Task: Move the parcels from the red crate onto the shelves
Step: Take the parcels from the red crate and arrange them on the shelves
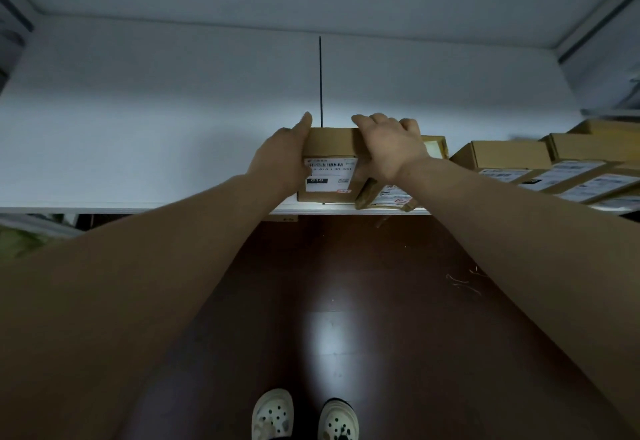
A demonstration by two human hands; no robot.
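Finding: the parcel stands on the shelf, at its front edge and about midway along it, with the printed label facing you. It looks fully borne by the shelf.

Hands: your left hand lies flat against the parcel's left side, fingers straight and pressing. Your right hand covers the top right corner, fingers curled over the far top edge and gripping it.

Neighbours: a second parcel lies tilted just beside it on the right, one corner overhanging the front edge. A row of boxed parcels fills the shelf's right end. The red crate is not in view.

Handling assessment: the carton appears stiff, square-edged corrugated board, and probably light, given how easily two hands carry it at arm's reach. Its faces are plain card, so the grip should hold. Take it by opposite side walls, palms flat, rather than by the label or a flap.

Risk: a push to the right could nudge the tilted neighbour off the front edge. Slide the parcel straight back towards the rear wall before you let go.
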